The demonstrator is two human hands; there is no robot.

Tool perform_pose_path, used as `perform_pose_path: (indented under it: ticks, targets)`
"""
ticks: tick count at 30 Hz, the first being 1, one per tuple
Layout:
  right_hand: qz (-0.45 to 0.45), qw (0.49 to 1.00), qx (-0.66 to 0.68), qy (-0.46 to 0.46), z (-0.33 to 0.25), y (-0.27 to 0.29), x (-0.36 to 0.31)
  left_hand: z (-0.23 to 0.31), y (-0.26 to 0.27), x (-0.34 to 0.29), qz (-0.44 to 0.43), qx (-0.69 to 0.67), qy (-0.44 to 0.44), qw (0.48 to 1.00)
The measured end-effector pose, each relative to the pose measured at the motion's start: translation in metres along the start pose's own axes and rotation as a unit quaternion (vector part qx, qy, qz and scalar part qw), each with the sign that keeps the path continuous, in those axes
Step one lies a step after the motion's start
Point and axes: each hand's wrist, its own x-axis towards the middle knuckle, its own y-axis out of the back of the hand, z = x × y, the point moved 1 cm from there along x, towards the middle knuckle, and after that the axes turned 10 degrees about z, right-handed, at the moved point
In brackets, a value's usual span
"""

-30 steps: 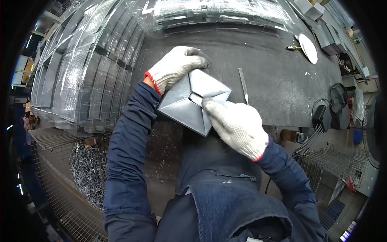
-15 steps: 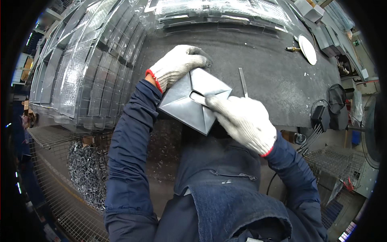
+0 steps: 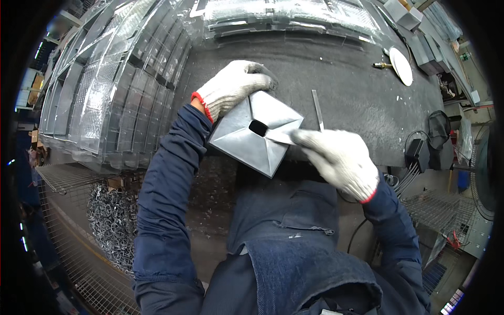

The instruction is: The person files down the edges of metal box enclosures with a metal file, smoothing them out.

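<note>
Left hand [image 3: 234, 86] holds the grey metal piece [image 3: 234, 137] at the counter's [image 3: 367, 107] near edge; right hand [image 3: 341, 160] pinches a flat tool [image 3: 281, 137] by its hole [image 3: 258, 127]. I'd keep that tool low, pressure light.

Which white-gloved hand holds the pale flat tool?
The right hand, pinching the tool; the left hand instead holds the grey four-sided metal piece.

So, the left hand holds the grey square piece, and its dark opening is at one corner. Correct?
Not quite: the dark opening is in the middle of the grey square piece, as the head view shows. The left hand holds it.
</note>
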Motion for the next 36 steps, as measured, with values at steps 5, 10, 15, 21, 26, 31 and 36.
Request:
perform_pose_path:
  ticks: [5, 10, 15, 21, 26, 31, 36]
  targets:
    - [0.028, 0.999, 0.033, -0.018, 0.001, 0.005, -0.018, 0.007, -0.004, 0.000, -0.002, -0.023, 0.033, 0.999]
    - [0.069, 0.996, 0.040, -0.043, -0.011, -0.027, -0.015, -0.004, -0.007, 0.000, 0.008, -0.002, 0.013, 1.000]
    - [-0.020, 0.998, 0.014, -0.058, -0.043, -0.014, -0.038, -0.015, -0.008, 0.001, 0.028, 0.011, 0.008, 1.000]
    - [-0.006, 0.995, -0.023, -0.101, -0.049, -0.020, -0.017, 0.011, -0.002, 0.003, 0.006, -0.068, 0.032, 0.997]
    - [0.025, 0.994, 0.075, -0.072, -0.054, -0.003, -0.049, -0.018, 0.002, -0.001, 0.017, 0.084, -0.101, 0.991]
    - [0.187, 0.904, 0.246, -0.295, -0.045, 0.007, -0.065, 0.074, -0.005, -0.032, 0.015, 0.224, -0.017, 0.974]
    - [0.309, 0.858, 0.300, -0.280, -0.036, 0.002, -0.062, 0.202, 0.010, -0.117, 0.186, 0.356, -0.149, 0.903]
